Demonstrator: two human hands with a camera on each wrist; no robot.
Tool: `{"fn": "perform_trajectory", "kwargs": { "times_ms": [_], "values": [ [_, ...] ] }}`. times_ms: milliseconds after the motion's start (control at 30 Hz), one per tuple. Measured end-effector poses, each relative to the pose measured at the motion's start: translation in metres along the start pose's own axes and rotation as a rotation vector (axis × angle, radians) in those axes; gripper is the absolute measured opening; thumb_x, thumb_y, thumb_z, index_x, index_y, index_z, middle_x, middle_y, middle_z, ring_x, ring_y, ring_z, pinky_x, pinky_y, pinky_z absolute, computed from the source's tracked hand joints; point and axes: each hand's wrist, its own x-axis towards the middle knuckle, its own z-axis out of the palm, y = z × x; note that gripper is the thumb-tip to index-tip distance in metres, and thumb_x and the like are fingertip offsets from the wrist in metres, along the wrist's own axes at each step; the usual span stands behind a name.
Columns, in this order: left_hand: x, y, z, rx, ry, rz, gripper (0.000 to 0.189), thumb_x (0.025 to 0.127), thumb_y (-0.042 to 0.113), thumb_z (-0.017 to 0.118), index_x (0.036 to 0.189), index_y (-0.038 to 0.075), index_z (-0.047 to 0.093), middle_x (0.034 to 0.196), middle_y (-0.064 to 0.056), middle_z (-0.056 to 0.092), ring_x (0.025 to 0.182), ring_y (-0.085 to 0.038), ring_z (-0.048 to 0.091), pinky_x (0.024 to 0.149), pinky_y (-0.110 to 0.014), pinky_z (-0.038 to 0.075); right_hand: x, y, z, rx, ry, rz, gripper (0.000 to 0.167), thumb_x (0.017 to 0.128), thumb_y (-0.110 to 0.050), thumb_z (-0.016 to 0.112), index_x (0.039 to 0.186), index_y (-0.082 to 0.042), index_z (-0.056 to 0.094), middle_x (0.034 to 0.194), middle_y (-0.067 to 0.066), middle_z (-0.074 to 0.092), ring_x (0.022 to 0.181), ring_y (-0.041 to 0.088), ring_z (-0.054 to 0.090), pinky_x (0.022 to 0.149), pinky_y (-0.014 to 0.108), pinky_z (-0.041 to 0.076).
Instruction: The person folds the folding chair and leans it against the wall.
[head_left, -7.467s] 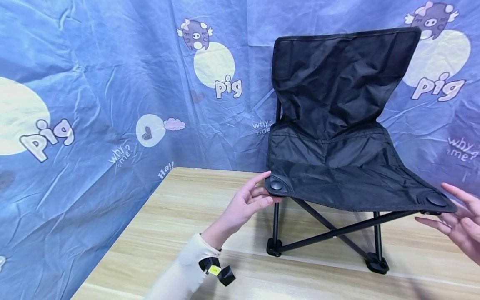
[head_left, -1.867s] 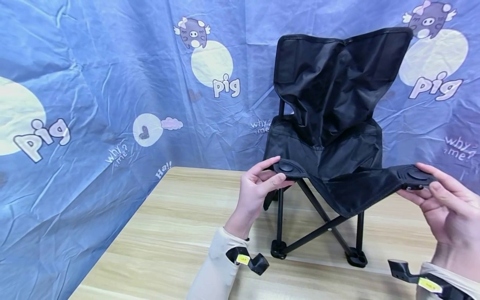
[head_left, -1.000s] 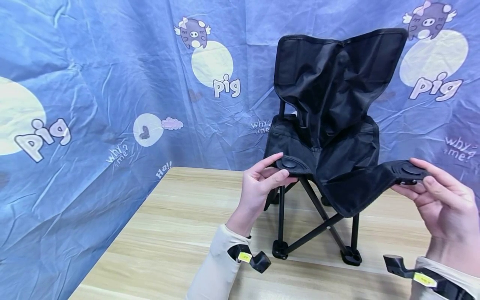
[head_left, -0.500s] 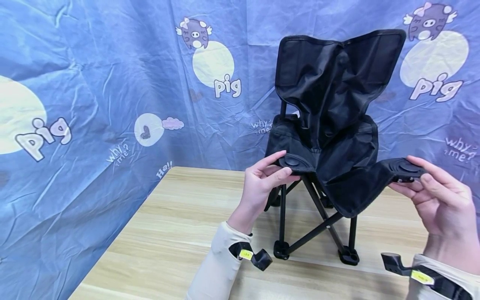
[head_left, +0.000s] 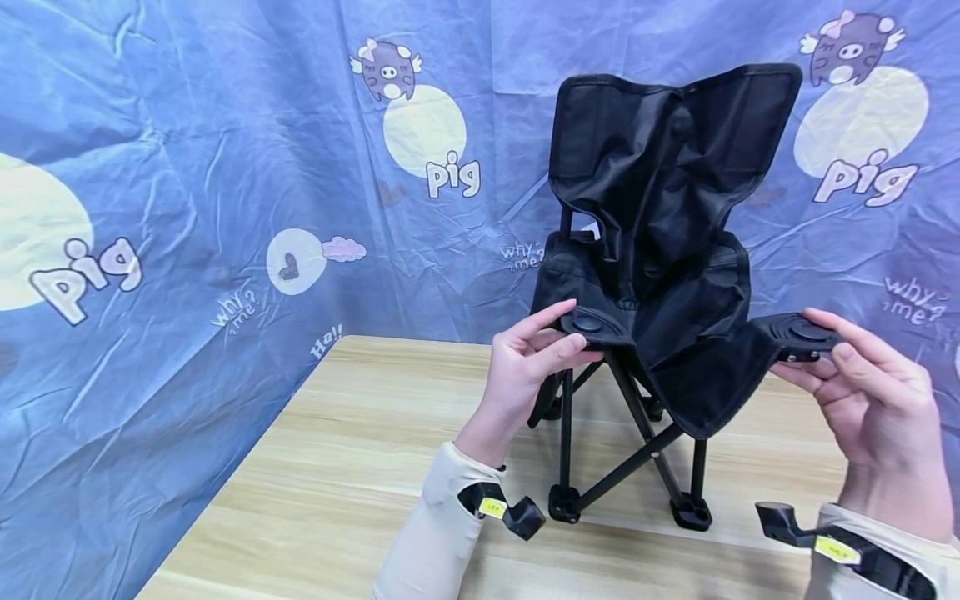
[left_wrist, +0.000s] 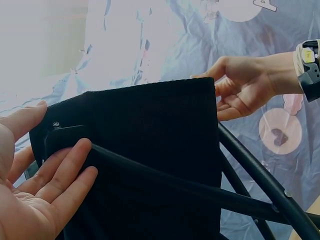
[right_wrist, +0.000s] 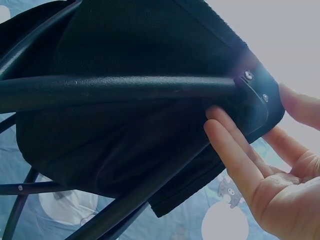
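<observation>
A black folding chair (head_left: 675, 167) stands partly folded, its fabric seat sagging into a deep crease between the front corners. My left hand (head_left: 517, 375) grips the left front seat corner, with fingers beneath and thumb at the edge. At the opposite front corner, my right hand (head_left: 877, 392) grips the fabric and its plastic joint the same way. From below, the left wrist view shows my left fingers (left_wrist: 70, 175) against the bracket and tube. In the right wrist view, two of my right fingers (right_wrist: 230, 145) lie under the riveted corner. Crossed tube legs (head_left: 652, 454) run down to black plastic feet.
The chair stands on a light wood-grain table (head_left: 337, 442), whose left edge slants toward me. A blue curtain (head_left: 225, 125) printed with pigs and moons hangs close behind. Wrist cameras (head_left: 517, 517) are strapped over both sleeves.
The two front corners have come closer together and risen, mostly through my right hand moving left. The seat and backrest have creased in the middle, and the right front foot has slid left.
</observation>
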Motion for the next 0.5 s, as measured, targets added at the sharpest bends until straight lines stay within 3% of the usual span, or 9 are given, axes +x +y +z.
{"fn": "perform_trajectory", "kwargs": {
  "times_ms": [133,500],
  "values": [
    [0.0006,0.0005,0.0014,0.006,-0.003,-0.003,0.049,0.089,-0.013,0.059,0.136,-0.016,0.047,0.095,-0.008,0.074,0.08,-0.02,0.074,0.093,-0.055,0.052,0.0015,0.0004,0.0,0.019,-0.011,0.003,0.051,0.095,0.014,0.003,0.13,0.031,0.036,0.119,0.045,0.054,0.097,0.055,0.064,0.088,0.056,0.054],
    [0.0031,0.0005,0.0041,0.014,-0.037,-0.003,0.055,0.09,-0.004,0.064,0.137,-0.02,0.04,0.092,0.001,0.074,0.083,-0.02,0.074,0.093,-0.051,0.053,0.0055,0.0026,0.0027,0.012,-0.031,0.007,0.051,0.095,0.014,0.003,0.131,0.031,0.035,0.119,0.045,0.055,0.098,0.054,0.065,0.089,0.055,0.054]
  ]
}}
